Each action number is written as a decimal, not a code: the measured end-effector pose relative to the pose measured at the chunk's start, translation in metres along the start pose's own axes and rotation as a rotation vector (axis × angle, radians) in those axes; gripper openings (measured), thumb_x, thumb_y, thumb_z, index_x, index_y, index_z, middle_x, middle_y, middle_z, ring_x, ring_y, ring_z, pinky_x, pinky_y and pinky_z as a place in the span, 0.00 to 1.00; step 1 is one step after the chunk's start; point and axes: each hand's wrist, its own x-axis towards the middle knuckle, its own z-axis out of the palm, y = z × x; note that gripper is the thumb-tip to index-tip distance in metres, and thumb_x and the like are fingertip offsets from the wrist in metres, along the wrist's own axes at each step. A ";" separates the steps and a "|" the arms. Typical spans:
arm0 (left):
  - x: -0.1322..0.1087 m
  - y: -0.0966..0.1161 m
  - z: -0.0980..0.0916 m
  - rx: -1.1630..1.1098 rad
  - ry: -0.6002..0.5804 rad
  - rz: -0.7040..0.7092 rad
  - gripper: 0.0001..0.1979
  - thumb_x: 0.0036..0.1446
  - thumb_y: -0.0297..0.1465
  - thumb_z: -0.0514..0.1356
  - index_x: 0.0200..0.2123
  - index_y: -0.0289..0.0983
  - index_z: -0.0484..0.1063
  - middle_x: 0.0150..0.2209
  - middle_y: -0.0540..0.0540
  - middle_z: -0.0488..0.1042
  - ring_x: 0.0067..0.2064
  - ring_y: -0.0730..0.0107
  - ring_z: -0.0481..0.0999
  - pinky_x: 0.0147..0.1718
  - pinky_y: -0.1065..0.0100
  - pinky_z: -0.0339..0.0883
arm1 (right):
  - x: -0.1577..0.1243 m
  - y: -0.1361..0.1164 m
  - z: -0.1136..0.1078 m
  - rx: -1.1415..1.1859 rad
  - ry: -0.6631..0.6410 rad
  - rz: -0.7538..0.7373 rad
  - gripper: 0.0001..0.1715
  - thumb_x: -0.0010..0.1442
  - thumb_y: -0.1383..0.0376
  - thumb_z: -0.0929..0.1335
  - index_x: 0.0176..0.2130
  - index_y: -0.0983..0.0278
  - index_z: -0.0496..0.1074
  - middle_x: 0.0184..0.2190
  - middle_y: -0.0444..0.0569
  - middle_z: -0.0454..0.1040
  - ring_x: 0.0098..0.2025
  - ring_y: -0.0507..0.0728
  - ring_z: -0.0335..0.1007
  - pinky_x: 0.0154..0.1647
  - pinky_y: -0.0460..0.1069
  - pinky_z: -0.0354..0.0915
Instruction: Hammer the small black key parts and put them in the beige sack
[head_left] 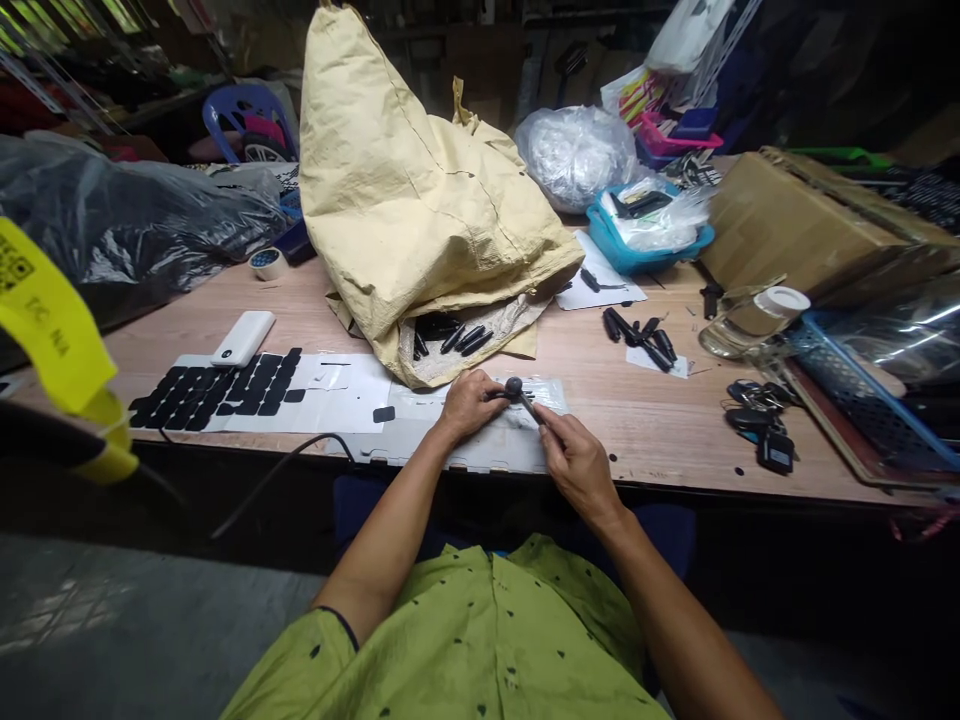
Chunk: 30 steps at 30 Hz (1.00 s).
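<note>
My left hand [471,402] is closed over the work sheet [480,455], its fingertips pinching a small black piece [496,395]. In my right hand [577,455] is a slim dark tool with a rounded black head [514,386], which meets or overlaps the piece at the left fingertips. Just beyond my hands, the mouth of a large tan sack [435,230] lies open with several black elongated parts [474,340] in it. More black parts [651,335] lie in a loose pile to the right. Contact between tool and piece is too small to make out.
Flat black pieces [259,385] lie in rows on white paper at left, beside a white power bank [244,338] and a tape roll [268,263]. A turquoise basket [622,250], cardboard box [802,220], clear jar [739,325], keys [772,445] and blue basket [877,390] stand right.
</note>
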 end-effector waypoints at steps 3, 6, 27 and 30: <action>0.000 0.000 0.000 -0.003 0.005 -0.004 0.10 0.58 0.35 0.67 0.43 0.44 0.83 0.36 0.47 0.74 0.45 0.60 0.71 0.49 0.61 0.65 | -0.001 -0.001 -0.003 -0.011 0.033 0.015 0.23 0.69 0.64 0.60 0.56 0.57 0.77 0.42 0.51 0.80 0.44 0.58 0.77 0.46 0.51 0.72; -0.001 0.000 0.000 -0.006 0.010 -0.010 0.10 0.58 0.35 0.66 0.43 0.43 0.84 0.36 0.46 0.75 0.45 0.60 0.71 0.49 0.60 0.66 | -0.003 0.001 -0.003 -0.011 0.000 0.042 0.22 0.68 0.63 0.61 0.55 0.56 0.77 0.42 0.51 0.80 0.44 0.58 0.77 0.46 0.52 0.72; -0.009 0.007 -0.009 -0.044 -0.029 0.034 0.10 0.65 0.35 0.57 0.42 0.41 0.78 0.41 0.47 0.77 0.47 0.60 0.72 0.51 0.60 0.65 | 0.049 0.057 -0.005 -0.636 0.150 0.144 0.19 0.66 0.67 0.62 0.50 0.60 0.78 0.34 0.53 0.68 0.35 0.58 0.56 0.32 0.51 0.45; -0.034 0.021 -0.009 -0.144 -0.055 0.087 0.12 0.67 0.36 0.54 0.46 0.40 0.76 0.43 0.45 0.78 0.46 0.61 0.74 0.49 0.61 0.67 | 0.049 0.056 -0.006 -0.641 0.148 0.149 0.19 0.66 0.68 0.62 0.50 0.60 0.78 0.34 0.53 0.67 0.35 0.58 0.55 0.32 0.51 0.45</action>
